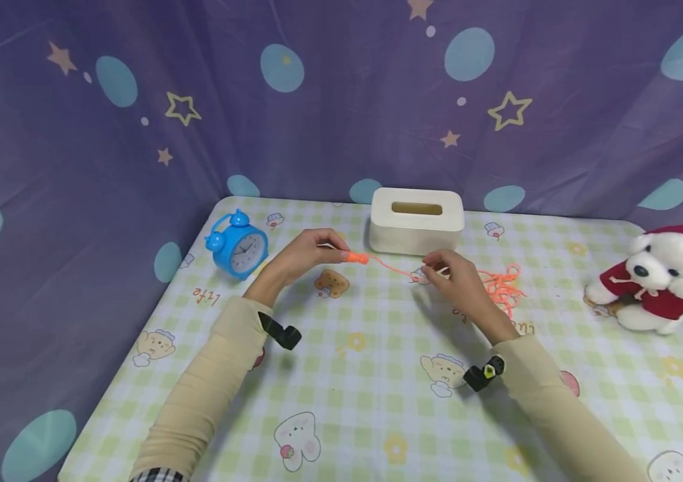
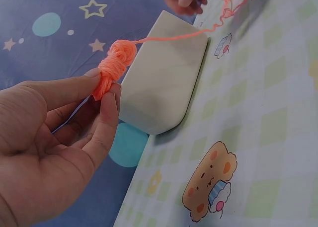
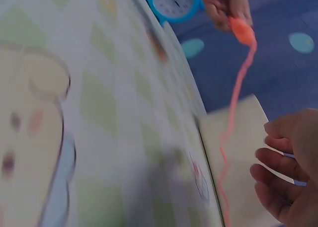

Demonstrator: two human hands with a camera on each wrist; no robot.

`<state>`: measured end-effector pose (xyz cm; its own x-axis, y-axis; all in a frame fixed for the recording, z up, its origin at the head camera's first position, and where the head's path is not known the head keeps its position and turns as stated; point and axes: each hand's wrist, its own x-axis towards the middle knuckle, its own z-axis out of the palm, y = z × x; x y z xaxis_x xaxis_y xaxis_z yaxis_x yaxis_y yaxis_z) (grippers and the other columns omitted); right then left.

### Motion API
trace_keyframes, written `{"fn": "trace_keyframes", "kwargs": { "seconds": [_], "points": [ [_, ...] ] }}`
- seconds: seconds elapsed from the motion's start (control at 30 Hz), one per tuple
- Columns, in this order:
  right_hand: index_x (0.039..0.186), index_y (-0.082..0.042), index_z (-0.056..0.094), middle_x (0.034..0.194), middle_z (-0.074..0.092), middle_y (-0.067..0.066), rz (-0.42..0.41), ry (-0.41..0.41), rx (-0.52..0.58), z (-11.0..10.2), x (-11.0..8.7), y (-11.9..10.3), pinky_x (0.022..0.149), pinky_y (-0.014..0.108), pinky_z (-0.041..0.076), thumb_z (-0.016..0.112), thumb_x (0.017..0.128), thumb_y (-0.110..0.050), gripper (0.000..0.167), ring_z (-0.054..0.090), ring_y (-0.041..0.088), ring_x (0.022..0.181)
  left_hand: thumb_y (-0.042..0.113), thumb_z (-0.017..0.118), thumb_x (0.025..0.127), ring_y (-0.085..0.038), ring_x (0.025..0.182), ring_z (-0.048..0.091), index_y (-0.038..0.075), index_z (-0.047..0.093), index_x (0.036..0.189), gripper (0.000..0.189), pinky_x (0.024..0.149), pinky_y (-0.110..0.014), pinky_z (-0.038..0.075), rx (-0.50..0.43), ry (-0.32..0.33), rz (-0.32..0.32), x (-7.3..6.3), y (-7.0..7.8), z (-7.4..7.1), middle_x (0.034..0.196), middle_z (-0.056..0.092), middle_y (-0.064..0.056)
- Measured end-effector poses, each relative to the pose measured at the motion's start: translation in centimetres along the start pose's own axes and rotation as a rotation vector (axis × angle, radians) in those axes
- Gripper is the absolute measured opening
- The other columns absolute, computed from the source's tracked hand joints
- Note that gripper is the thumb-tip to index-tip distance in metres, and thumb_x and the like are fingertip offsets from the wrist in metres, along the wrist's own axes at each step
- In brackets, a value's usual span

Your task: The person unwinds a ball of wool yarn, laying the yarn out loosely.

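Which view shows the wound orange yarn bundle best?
Left wrist: the yarn bundle is large, its wound strands distinct, and the left hand visibly pinches one end. Head shows it small, in that same hand, strands hard to make out. Right wrist shows it small and blurred, near the top edge.

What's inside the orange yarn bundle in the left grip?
The orange yarn bundle shows only its outer windings, which cover its core; I can't tell what's inside. The left grip hides part of one end.
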<state>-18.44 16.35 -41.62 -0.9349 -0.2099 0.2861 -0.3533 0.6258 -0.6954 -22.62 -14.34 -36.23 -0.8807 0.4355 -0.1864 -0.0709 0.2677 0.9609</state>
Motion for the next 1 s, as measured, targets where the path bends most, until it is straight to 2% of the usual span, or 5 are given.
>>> {"fn": "trace_keyframes", "kwargs": {
  "seconds": [0.23, 0.37, 0.5, 0.73, 1.0],
  "points": [
    [0.105, 0.000, 0.066, 0.101, 0.067, 0.014, -0.099, -0.018, 0.049, 2.5, 1.3, -2.0, 0.079, 0.043, 0.054, 0.067, 0.089, -0.012, 0.020, 0.065, 0.027, 0.089, 0.013, 0.071, 0.086, -0.025, 0.102, 0.061, 0.006, 0.066, 0.097, 0.014, 0.098, -0.047, 0.045, 0.026, 0.002, 0.011, 0.0, 0.1, -0.1, 0.111, 0.061, -0.007],
    [0.106, -0.002, 0.067, 0.101, 0.068, 0.013, -0.113, -0.033, 0.066, 3.7, 1.8, -2.8, 0.080, 0.042, 0.054, 0.067, 0.090, -0.013, 0.020, 0.066, 0.025, 0.091, 0.013, 0.072, 0.086, -0.022, 0.101, 0.060, 0.006, 0.067, 0.096, 0.014, 0.093, -0.036, 0.047, 0.040, 0.011, 0.024, 0.0, 0.1, -0.1, 0.109, 0.062, -0.006],
    [0.104, -0.003, 0.068, 0.099, 0.069, 0.011, -0.112, -0.041, 0.097, 4.4, 2.2, -3.6, 0.080, 0.039, 0.055, 0.066, 0.091, -0.015, 0.018, 0.067, 0.023, 0.090, 0.014, 0.072, 0.086, -0.022, 0.101, 0.059, 0.007, 0.067, 0.096, 0.014, 0.092, -0.034, 0.046, 0.052, 0.011, 0.026, 0.0, 0.1, 0.0, 0.108, 0.062, -0.005],
    [0.096, -0.009, 0.068, 0.088, 0.072, 0.004, -0.105, -0.058, 0.137, 4.5, 1.8, -4.8, 0.074, 0.032, 0.054, 0.064, 0.093, -0.018, 0.010, 0.066, 0.017, 0.079, 0.016, 0.072, 0.086, -0.023, 0.102, 0.058, 0.006, 0.067, 0.096, 0.015, 0.091, -0.034, 0.046, 0.064, 0.007, 0.028, 0.0, -0.1, -0.1, 0.108, 0.062, -0.005],
    [0.093, -0.011, 0.069, 0.085, 0.072, 0.000, -0.096, -0.072, 0.151, 3.7, 0.7, -5.0, 0.070, 0.028, 0.052, 0.065, 0.092, -0.019, 0.009, 0.065, 0.014, 0.077, 0.016, 0.073, 0.085, -0.023, 0.102, 0.058, 0.007, 0.067, 0.097, 0.016, 0.092, -0.035, 0.046, 0.072, 0.013, 0.032, -0.1, -0.3, -0.2, 0.109, 0.062, -0.005]
  ]
}}
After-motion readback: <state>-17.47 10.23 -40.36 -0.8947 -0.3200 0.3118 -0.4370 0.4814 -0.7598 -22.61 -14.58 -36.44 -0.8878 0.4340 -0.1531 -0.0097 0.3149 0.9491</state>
